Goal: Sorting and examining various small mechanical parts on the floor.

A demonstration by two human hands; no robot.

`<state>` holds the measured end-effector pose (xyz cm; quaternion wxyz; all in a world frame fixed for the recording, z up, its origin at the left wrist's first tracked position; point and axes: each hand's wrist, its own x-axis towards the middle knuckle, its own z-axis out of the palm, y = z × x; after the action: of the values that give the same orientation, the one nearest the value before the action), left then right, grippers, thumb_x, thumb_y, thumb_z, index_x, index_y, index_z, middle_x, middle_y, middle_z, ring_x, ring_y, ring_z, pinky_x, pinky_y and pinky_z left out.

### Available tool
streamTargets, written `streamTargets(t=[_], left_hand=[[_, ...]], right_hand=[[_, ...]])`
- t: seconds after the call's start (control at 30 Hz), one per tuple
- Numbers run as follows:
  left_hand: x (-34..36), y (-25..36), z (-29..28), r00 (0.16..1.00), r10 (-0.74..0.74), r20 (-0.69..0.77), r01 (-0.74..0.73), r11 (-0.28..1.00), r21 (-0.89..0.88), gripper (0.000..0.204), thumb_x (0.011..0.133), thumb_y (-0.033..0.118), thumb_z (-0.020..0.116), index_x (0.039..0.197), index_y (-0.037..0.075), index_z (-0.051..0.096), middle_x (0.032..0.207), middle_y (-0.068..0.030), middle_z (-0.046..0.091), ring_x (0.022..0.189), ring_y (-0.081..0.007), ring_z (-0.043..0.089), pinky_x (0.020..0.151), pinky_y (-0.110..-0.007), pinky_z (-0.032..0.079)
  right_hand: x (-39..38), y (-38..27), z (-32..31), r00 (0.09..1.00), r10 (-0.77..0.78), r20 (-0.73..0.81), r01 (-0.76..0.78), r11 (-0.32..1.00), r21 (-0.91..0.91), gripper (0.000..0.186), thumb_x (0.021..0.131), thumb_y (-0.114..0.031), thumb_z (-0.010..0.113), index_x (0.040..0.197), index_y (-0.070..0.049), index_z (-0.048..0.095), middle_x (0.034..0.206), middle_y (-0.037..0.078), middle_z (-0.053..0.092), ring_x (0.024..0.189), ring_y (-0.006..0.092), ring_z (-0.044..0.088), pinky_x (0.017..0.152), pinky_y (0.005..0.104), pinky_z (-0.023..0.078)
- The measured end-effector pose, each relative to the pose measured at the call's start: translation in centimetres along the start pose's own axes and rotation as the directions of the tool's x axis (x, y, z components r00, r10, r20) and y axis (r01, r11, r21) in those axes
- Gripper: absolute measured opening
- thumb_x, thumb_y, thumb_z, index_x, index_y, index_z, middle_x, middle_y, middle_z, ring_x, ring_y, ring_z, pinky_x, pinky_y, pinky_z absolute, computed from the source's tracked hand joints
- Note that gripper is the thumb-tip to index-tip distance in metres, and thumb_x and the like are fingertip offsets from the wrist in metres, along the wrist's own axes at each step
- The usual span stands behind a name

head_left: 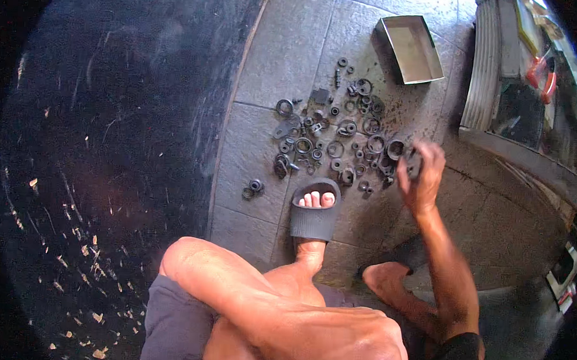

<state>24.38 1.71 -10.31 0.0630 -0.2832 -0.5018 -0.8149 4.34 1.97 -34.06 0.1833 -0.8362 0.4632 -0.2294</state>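
My right hand (425, 179) is at the right edge of a spread of small dark mechanical parts on the floor, slightly smeared by motion. Its thumb and fingers curve around a dark metal part (414, 163), whose exact kind is unclear. Just left of the fingers lies a dark cup-like ring (395, 149). Rings, washers, bushings and gear-like pieces spread leftward, among them a large ring (303, 146) and a short ribbed shaft (337, 78). I cannot make out my left hand anywhere in view.
An open, shallow box (418, 52) stands beyond the parts on the tiled floor. At right is a grey ridged case (485, 63) with red-handled tools (549, 87) near it. My sandalled foot (316, 207) is close to the parts. A dark scuffed panel (123, 121) fills the left.
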Motion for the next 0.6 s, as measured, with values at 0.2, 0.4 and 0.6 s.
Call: streamTargets(t=[0.2, 0.4, 0.6], left_hand=[[-0.6, 2.0, 1.6, 0.959, -0.284, -0.002, 0.282, 0.95, 0.133, 0.021, 0.095, 0.018, 0.067, 0.106, 0.002, 0.074, 0.102, -0.0219, 0.074, 0.097, -0.0264, 0.073, 0.09, -0.032, 0.056], [-5.6, -8.4, 9.6, 0.289, -0.065, -0.955, 0.589, 0.798, 0.124, 0.026, 0.092, 0.025, 0.066, 0.087, 0.0, 0.062, 0.087, -0.0202, 0.064, 0.085, -0.0409, 0.065, 0.076, -0.049, 0.054], [-9.9, -18.0, 11.6, -0.585, 0.011, -0.811, 0.592, 0.689, -0.418, 0.014, 0.091, 0.013, 0.067, 0.088, -0.001, 0.065, 0.086, -0.0168, 0.066, 0.079, -0.0318, 0.068, 0.072, -0.04, 0.054]], right_hand=[[12.2, 0.9, -0.5, 0.959, -0.04, -0.282, 0.024, 0.998, -0.058, 0.048, 0.086, -0.016, 0.077, 0.13, -0.005, 0.06, 0.123, 0.017, 0.061, 0.117, 0.0371, 0.058, 0.103, 0.0458, 0.045], [6.4, 0.2, -0.1, 0.971, -0.216, 0.102, 0.212, 0.976, 0.048, 0.072, 0.081, -0.036, 0.083, 0.14, -0.006, 0.056, 0.137, 0.021, 0.055, 0.128, 0.0408, 0.052, 0.11, 0.0527, 0.039], [-3.1, 2.4, 2.2, 0.897, -0.16, 0.411, 0.207, 0.976, -0.072, 0.116, 0.061, -0.068, 0.087, 0.153, -0.013, 0.042, 0.163, 0.025, 0.027, 0.153, 0.0452, 0.022, 0.124, 0.0658, 0.01]])
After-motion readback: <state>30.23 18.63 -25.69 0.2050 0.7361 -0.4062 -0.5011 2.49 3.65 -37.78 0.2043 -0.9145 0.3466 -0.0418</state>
